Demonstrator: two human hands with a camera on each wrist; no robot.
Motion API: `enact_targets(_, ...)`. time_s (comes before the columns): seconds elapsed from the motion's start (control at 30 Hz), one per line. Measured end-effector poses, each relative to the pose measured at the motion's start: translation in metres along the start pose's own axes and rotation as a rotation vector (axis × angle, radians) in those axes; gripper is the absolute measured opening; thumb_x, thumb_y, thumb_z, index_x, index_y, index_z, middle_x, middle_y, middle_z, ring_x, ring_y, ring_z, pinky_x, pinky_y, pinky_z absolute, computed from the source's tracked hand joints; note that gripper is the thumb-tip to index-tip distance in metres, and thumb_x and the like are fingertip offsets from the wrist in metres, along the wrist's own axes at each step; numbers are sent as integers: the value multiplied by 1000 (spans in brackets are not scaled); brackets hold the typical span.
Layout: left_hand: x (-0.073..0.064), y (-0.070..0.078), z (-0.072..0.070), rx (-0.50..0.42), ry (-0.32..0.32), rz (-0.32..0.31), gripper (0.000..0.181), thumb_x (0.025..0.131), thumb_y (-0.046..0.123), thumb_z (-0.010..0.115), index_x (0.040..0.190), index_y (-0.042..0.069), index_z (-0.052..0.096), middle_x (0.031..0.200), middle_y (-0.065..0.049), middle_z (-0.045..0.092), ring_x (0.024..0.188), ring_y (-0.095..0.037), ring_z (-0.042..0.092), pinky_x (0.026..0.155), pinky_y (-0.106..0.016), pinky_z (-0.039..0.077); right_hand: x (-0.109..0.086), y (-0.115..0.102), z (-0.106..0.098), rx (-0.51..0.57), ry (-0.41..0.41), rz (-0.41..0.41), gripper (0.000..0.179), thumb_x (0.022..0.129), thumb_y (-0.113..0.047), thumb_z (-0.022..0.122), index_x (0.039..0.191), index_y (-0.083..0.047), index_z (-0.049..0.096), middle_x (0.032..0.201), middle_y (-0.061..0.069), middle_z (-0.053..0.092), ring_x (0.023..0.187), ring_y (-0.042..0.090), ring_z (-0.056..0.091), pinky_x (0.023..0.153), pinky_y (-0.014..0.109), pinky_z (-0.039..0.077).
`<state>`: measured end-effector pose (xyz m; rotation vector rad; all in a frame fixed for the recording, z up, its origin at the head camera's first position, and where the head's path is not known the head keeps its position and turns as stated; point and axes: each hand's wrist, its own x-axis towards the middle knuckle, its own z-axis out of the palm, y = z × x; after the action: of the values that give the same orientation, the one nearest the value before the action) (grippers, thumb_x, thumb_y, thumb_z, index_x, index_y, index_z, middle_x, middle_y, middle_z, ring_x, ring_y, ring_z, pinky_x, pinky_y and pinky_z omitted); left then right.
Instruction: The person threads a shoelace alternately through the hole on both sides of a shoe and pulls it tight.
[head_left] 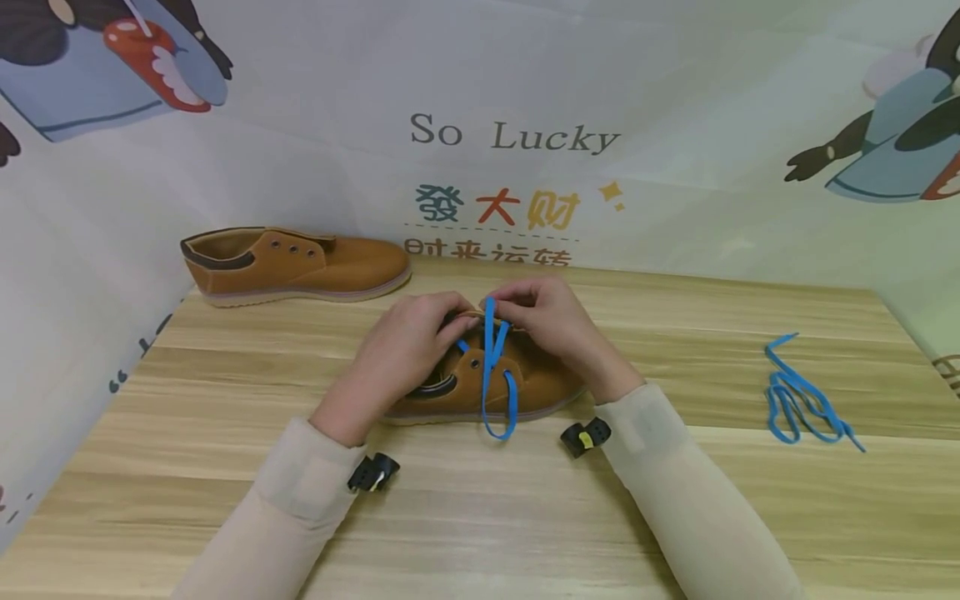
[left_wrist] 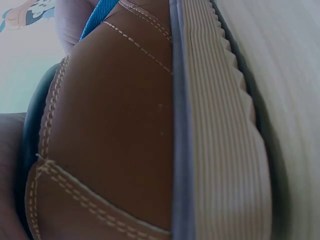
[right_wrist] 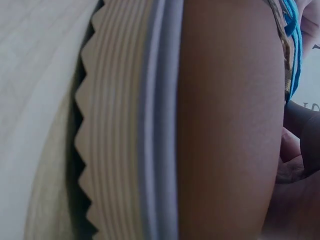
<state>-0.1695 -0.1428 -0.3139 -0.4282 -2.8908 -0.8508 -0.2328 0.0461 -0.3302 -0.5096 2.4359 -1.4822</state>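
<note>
At left rear, a laceless shoe sits on the worktop before the printed backdrop, its opening facing up. Next, the left hand covers part of the near shoe, fingers curled on its upper edge. This shoe lies centrally, toe to the right, its dark-lined opening partly hidden. A blue lace loops down its near side, crossing the eyelet area. The right hand's fingers pinch the lace at its top. Far right: a second blue lace, loosely bunched.
</note>
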Motion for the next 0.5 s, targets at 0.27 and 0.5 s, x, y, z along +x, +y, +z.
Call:
enact_targets(0.27, 2, 2, 3, 91, 9, -14, 21, 99, 32, 66, 106, 15, 76, 92, 1, 74, 78, -15, 64, 70, -35, 52, 2, 3, -1, 93, -18, 8, 23, 100, -13, 64, 114, 2, 74, 105, 13, 77, 83, 6, 66, 73, 22, 51)
enact_targets(0.5, 1, 5, 10, 337, 136, 129, 25, 95, 34, 70, 82, 13, 72, 71, -1, 68, 64, -18, 64, 58, -34, 48, 4, 6, -2, 113, -33, 30, 24, 100, -15, 64, 116, 0, 73, 90, -5, 75, 76, 8, 63, 67, 23, 47)
